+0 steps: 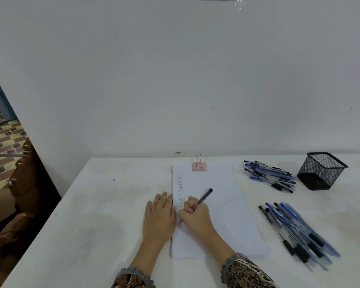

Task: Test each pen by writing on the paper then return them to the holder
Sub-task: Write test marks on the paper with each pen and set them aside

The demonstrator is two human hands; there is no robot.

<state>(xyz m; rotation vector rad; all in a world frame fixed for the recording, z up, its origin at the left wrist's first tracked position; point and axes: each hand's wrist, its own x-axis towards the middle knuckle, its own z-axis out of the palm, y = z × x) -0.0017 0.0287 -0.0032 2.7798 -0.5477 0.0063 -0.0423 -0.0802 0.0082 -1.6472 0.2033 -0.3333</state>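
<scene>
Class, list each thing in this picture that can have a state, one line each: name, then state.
left hand, open, flat at the paper's left edge
right hand, gripping the pen
pen, slanted, tip on the paper
paper, clipped at top, marks down its left side
binder clip, clamped on the paper
holder, standing, no pens visible inside
far pen pile, loose beside the holder
near pen pile, loose on the table

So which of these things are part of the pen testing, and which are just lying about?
Job: pen in right hand, paper, left hand flat at its edge, far pen pile, near pen pile, mesh holder.
Lying about: pink binder clip, wooden furniture.
</scene>
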